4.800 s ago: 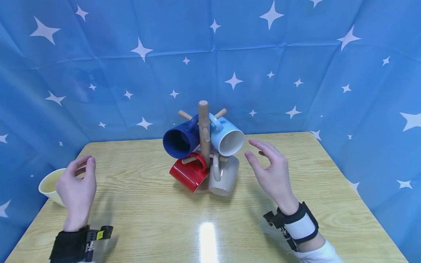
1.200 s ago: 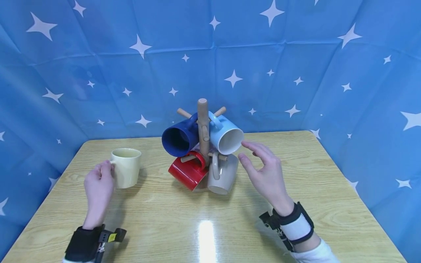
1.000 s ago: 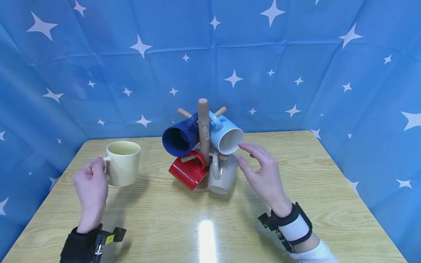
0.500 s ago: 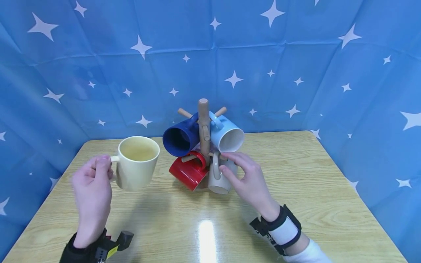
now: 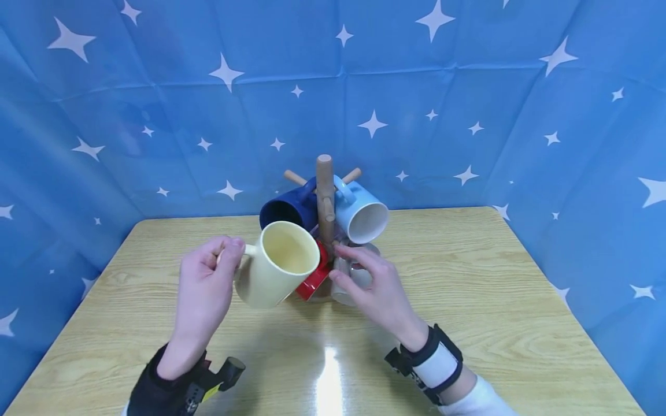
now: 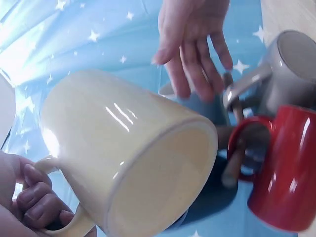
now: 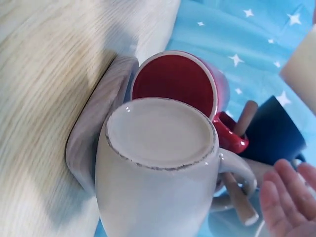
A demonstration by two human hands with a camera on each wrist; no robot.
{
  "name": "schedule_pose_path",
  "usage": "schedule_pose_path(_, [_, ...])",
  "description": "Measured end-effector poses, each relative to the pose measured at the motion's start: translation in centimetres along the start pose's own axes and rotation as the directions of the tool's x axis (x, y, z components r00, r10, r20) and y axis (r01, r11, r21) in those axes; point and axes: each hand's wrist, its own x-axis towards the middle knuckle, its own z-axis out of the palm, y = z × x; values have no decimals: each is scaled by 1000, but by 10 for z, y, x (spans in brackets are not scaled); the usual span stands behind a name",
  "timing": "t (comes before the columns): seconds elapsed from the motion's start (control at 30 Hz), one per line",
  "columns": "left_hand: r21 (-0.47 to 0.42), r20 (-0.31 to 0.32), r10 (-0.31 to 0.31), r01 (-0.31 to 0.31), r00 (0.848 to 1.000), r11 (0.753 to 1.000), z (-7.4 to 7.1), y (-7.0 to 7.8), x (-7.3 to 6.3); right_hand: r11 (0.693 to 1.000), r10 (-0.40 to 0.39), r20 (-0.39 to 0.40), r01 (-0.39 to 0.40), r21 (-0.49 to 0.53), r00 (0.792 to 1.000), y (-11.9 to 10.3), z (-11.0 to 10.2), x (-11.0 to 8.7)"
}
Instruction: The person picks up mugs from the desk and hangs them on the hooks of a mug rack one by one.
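My left hand [image 5: 205, 289] pinches the handle of a pale yellow mug [image 5: 273, 277], tilted in the air before a wooden mug tree [image 5: 325, 199]. My right hand [image 5: 382, 292] holds nothing; its fingers are extended and parted in front of the grey mug [image 7: 153, 197]. Whether they touch it, I cannot tell. The red mug [image 6: 289, 173] hangs low on the left, partly hidden behind the yellow one in the head view. Higher up hang a dark blue mug [image 5: 281, 211] and a light blue mug [image 5: 363, 212].
The tree's wooden base [image 7: 86, 133] stands on a light wood table [image 5: 468, 277]. Behind it hangs a blue curtain [image 5: 426, 150] with white stars. Pegs [image 5: 352, 174] stick out at the top.
My left hand has taken the yellow mug by its handle at the far left, lifted it and brought it right to the tree, tilting it. My right hand has moved left toward the grey mug.
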Motion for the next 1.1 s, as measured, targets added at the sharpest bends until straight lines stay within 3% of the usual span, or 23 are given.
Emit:
schedule_pose_path(0.2, [-4,108,35,-35,994,999,17,11,5,998,25,26,-27,60,999,5,2,1])
schedule_pose_path(0.53, [3,175,63,-65,982,998,26,21,13,999,21,54,-22,33,998,4,1,-2])
schedule_pose_path(0.83, [50,292,90,-109,952,993,29,25,24,986,67,122,-85,144,990,0,-1,-4])
schedule_pose_path(1.1, [131,384,92,-153,919,979,33,28,32,940,93,160,-140,310,983,-1,-3,-6])
